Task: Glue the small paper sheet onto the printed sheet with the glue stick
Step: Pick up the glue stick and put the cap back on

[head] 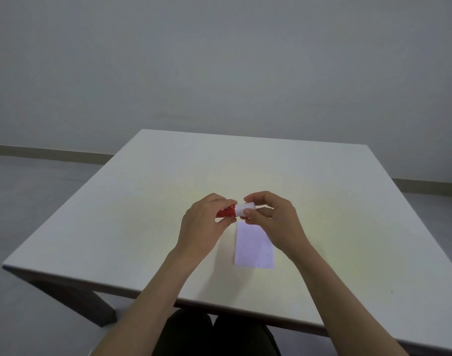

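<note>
Both hands hold a glue stick (231,210) level above the middle of the table. My left hand (203,224) grips its red body. My right hand (271,219) pinches the white cap (244,208), which sits against the red body. Just below the hands, a pale, lilac-tinted sheet of paper (253,246) lies flat on the table, its far end partly hidden by my right hand. I can make out only this one sheet; a few tiny dark specks show on it.
The white square table (142,227) stands in front of a plain grey wall. Its near edge runs across just above my dark-clothed lap (214,332). A dark table leg (91,304) shows at the lower left.
</note>
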